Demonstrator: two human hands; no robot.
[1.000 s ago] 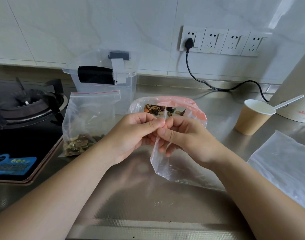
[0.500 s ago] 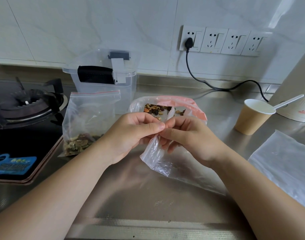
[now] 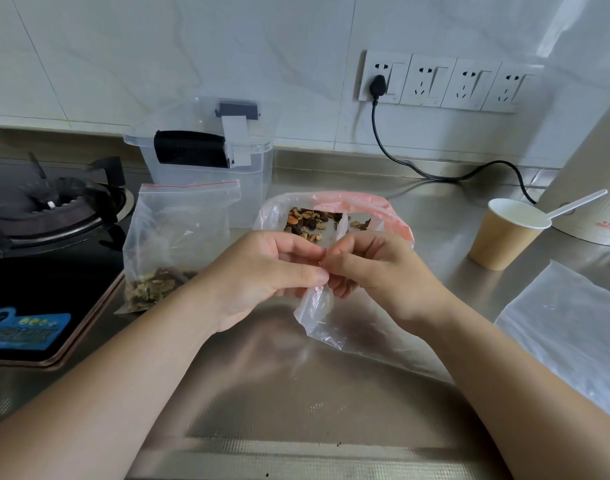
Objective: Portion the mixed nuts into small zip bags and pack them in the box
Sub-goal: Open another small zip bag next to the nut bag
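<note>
My left hand point(image 3: 262, 275) and my right hand point(image 3: 376, 271) meet at the middle of the counter and pinch the top edge of a small clear zip bag point(image 3: 326, 323), which hangs down between them. Behind my hands lies a large open bag of mixed nuts point(image 3: 317, 220) with a pink band. A filled small zip bag point(image 3: 175, 244) with a red seal line leans upright at the left, nuts at its bottom. The clear plastic box point(image 3: 206, 161) with a black handle stands behind it.
A gas stove point(image 3: 44, 216) fills the left side. A paper cup point(image 3: 504, 233) with a white plastic spoon point(image 3: 573, 206) stands at the right, next to a white appliance point(image 3: 594, 174). Spare clear bags point(image 3: 570, 327) lie at the right edge. A black cable point(image 3: 435, 174) runs along the wall.
My hands have lifted slightly and the small bag has swung under them, its lower part shifting right. The fingers keep working at its top edge.
</note>
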